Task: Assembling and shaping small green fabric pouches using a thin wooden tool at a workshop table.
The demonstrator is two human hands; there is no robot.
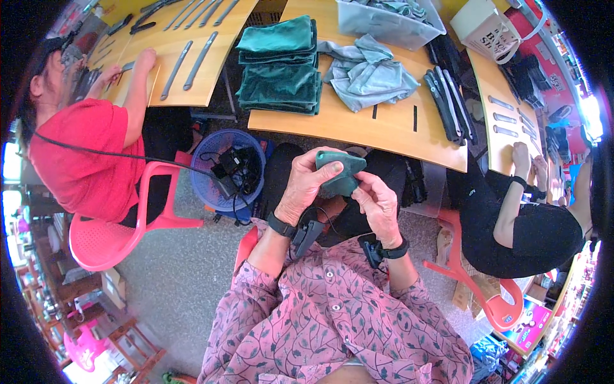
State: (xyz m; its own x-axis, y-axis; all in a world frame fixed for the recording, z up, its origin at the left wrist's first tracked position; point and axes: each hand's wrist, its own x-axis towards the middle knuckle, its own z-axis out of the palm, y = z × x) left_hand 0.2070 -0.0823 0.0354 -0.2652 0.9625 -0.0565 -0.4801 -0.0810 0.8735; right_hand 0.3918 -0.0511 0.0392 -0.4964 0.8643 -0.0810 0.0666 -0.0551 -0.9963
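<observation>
Over my lap, in front of the table's edge, I hold a small dark green cloth piece [340, 183]; it looks folded, and its exact kind I cannot tell. My left hand [303, 187] grips its left side, thumb pressed on top. At its lower right corner, the fingertips of my right hand [378, 208] pinch the edge. Beyond my hands lies a stack of green velvet cloth pieces [279, 89]. Right of the stack, a crumpled pale blue-grey cloth [369, 75] lies on the wooden table [390, 133].
A clear plastic bin [390, 29] with grey cloth stands at the back. Dark and grey strips [448, 105] lie at the table's right edge. A blue basket [200, 163] with chargers and cables sits on the floor at left. People sit on both sides; a cable crosses at left.
</observation>
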